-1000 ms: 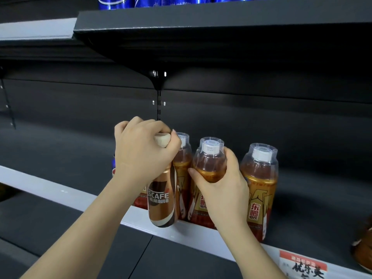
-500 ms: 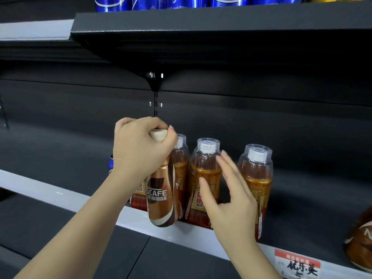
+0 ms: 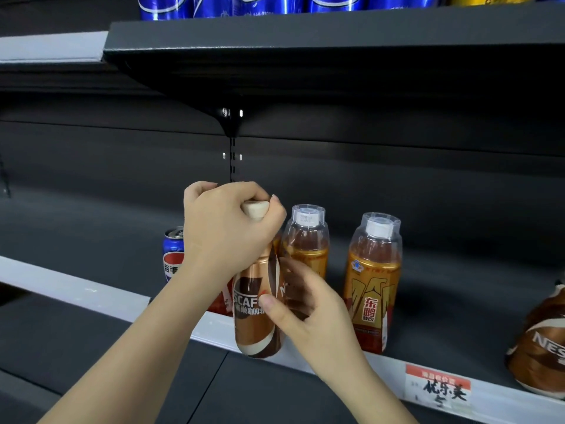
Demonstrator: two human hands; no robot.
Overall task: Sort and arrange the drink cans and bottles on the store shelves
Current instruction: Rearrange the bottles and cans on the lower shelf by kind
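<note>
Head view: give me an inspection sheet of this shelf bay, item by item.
Surface: dark shelf with white front rail.
Job's things: Nescafe bottle held at the shelf edge; two amber bottles upright; Pepsi can upright behind; second Nescafe bottle tilted at right.
Clutter: nothing seen.
Grippers: left hand grips the held bottle's cap; right hand holds its body, thumb on the label.
Cables: nothing seen.
Surroundings: blue cans on the upper shelf; price tag on the rail.
</note>
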